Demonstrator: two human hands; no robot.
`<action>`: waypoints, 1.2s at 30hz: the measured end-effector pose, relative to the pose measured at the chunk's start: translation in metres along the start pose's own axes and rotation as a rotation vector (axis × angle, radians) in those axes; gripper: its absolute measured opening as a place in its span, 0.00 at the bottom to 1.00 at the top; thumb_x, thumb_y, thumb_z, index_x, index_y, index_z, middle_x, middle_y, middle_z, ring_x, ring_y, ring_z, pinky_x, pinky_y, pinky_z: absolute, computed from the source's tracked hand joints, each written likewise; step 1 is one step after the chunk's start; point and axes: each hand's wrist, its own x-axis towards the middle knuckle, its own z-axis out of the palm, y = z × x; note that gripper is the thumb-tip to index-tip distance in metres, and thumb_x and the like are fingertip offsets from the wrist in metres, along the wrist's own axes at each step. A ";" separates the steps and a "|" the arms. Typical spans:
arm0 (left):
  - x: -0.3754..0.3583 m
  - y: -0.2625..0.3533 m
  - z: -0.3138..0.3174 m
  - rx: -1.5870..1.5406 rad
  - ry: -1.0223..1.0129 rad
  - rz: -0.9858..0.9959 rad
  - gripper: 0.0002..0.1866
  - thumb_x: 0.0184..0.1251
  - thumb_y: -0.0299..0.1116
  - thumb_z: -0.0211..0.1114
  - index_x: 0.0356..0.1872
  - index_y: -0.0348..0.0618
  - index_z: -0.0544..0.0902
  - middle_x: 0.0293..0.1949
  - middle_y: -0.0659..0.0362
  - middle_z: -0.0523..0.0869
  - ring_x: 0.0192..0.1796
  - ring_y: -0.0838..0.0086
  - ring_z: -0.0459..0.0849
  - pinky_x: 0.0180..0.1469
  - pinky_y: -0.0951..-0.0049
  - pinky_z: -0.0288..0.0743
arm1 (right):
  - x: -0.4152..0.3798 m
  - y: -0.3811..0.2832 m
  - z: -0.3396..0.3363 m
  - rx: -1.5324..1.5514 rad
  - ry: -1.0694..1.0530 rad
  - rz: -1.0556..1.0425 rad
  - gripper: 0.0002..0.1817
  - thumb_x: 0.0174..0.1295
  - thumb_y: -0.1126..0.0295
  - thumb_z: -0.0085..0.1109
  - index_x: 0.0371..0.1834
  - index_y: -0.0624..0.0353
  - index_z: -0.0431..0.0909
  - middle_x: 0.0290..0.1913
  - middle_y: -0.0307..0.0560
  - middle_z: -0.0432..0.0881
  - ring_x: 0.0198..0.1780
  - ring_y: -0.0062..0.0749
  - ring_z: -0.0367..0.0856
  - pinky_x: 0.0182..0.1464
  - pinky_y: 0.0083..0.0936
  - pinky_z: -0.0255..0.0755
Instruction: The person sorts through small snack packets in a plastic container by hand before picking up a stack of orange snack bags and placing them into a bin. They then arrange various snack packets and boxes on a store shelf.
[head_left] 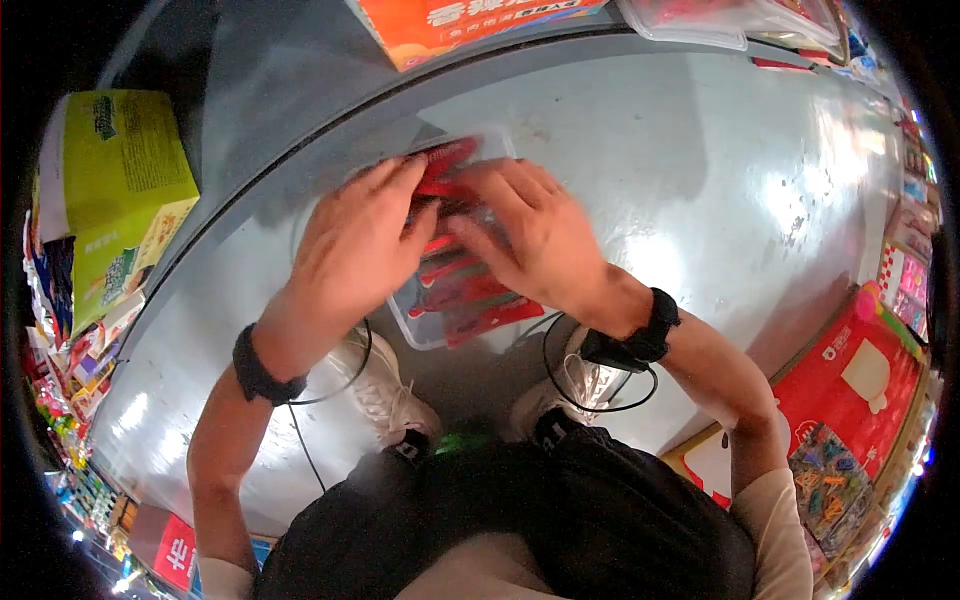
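One clear plastic tray (432, 325) lies on the grey floor (700, 180) just in front of your feet. It holds a row of red, flat pieces (470, 300); about five show below your hands, and at least one more shows at the far end, but your hands cover the middle, so the full count cannot be told.

Both of your hands rest on the tray. Your left hand (360, 245) lies flat over its left part, fingers spread and pointing away from you, the grip apart and not closed around anything. Your right hand (530, 235) lies over the right part, fingers bent down onto the red pieces; whether it pinches one cannot be told.

Each wrist wears one black band, two in all, each with a thin black cable looping off it.

Two white shoes (385, 395) stand just below the tray, one on each side.

Further out, one green and yellow box (120, 190) sits at the left, one red box (850, 390) at the lower right, and one orange box (460, 25) at the top.
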 end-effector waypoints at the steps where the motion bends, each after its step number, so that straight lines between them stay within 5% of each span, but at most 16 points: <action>1: -0.005 0.000 0.006 0.005 0.023 0.046 0.22 0.69 0.33 0.61 0.61 0.33 0.76 0.56 0.44 0.82 0.55 0.48 0.82 0.58 0.55 0.76 | -0.002 0.002 0.001 0.016 0.012 -0.036 0.21 0.61 0.63 0.66 0.53 0.62 0.75 0.49 0.53 0.79 0.49 0.53 0.79 0.52 0.41 0.75; 5: -0.006 0.003 0.006 0.041 -0.005 0.102 0.32 0.62 0.28 0.60 0.69 0.28 0.68 0.66 0.41 0.74 0.65 0.47 0.75 0.68 0.55 0.68 | -0.007 0.004 0.002 0.000 0.035 -0.123 0.32 0.58 0.48 0.69 0.55 0.63 0.75 0.52 0.55 0.76 0.52 0.54 0.77 0.56 0.45 0.74; 14: 0.003 0.000 0.021 -0.024 -0.030 0.144 0.31 0.61 0.30 0.56 0.65 0.23 0.70 0.65 0.36 0.75 0.68 0.46 0.73 0.72 0.54 0.64 | -0.018 0.007 0.008 -0.002 0.029 -0.163 0.34 0.57 0.47 0.69 0.55 0.63 0.73 0.55 0.56 0.76 0.60 0.56 0.74 0.73 0.50 0.63; 21: 0.031 -0.014 0.004 -0.300 -0.401 -0.061 0.32 0.61 0.35 0.57 0.65 0.26 0.70 0.62 0.36 0.78 0.66 0.46 0.75 0.70 0.57 0.67 | -0.020 0.009 0.013 0.006 0.086 -0.161 0.31 0.57 0.50 0.68 0.52 0.65 0.73 0.53 0.57 0.77 0.58 0.54 0.76 0.73 0.50 0.63; 24: 0.029 -0.039 0.014 -0.352 -0.209 0.244 0.30 0.60 0.37 0.59 0.63 0.30 0.73 0.58 0.37 0.80 0.62 0.46 0.78 0.65 0.58 0.71 | -0.021 0.011 0.019 0.027 0.108 -0.159 0.30 0.58 0.51 0.68 0.52 0.66 0.73 0.51 0.57 0.77 0.57 0.54 0.76 0.73 0.50 0.63; 26: 0.041 -0.015 -0.005 -0.226 -0.488 0.026 0.36 0.56 0.33 0.60 0.70 0.31 0.69 0.65 0.40 0.78 0.67 0.54 0.77 0.69 0.64 0.69 | -0.022 0.009 0.020 0.021 0.121 -0.145 0.28 0.58 0.53 0.68 0.52 0.64 0.74 0.51 0.55 0.78 0.57 0.52 0.77 0.70 0.49 0.65; 29: 0.043 -0.006 -0.001 -0.335 -0.647 0.001 0.36 0.56 0.32 0.61 0.70 0.32 0.69 0.64 0.42 0.79 0.65 0.55 0.79 0.68 0.64 0.70 | -0.030 0.010 0.028 0.010 0.107 -0.143 0.27 0.55 0.55 0.69 0.51 0.63 0.74 0.49 0.53 0.79 0.55 0.50 0.78 0.67 0.47 0.67; 30: 0.037 -0.003 0.008 -0.477 -0.584 0.032 0.28 0.56 0.36 0.63 0.57 0.30 0.75 0.53 0.39 0.83 0.55 0.46 0.82 0.58 0.57 0.75 | -0.035 0.009 0.031 0.012 0.114 -0.135 0.27 0.55 0.55 0.69 0.51 0.63 0.74 0.49 0.53 0.79 0.55 0.50 0.78 0.67 0.47 0.67; 33: 0.026 0.006 0.028 -0.209 -0.425 0.146 0.28 0.57 0.37 0.64 0.58 0.33 0.75 0.53 0.38 0.83 0.56 0.45 0.82 0.58 0.55 0.75 | -0.043 0.009 0.035 -0.096 0.143 -0.149 0.26 0.52 0.58 0.69 0.49 0.62 0.74 0.47 0.51 0.79 0.53 0.48 0.80 0.65 0.45 0.67; 36: 0.027 0.009 0.028 -0.263 -0.467 0.102 0.26 0.60 0.35 0.61 0.59 0.33 0.75 0.53 0.38 0.82 0.58 0.44 0.80 0.59 0.54 0.75 | -0.043 0.009 0.037 -0.031 0.133 -0.123 0.25 0.51 0.60 0.68 0.49 0.62 0.74 0.45 0.49 0.80 0.52 0.47 0.80 0.65 0.44 0.67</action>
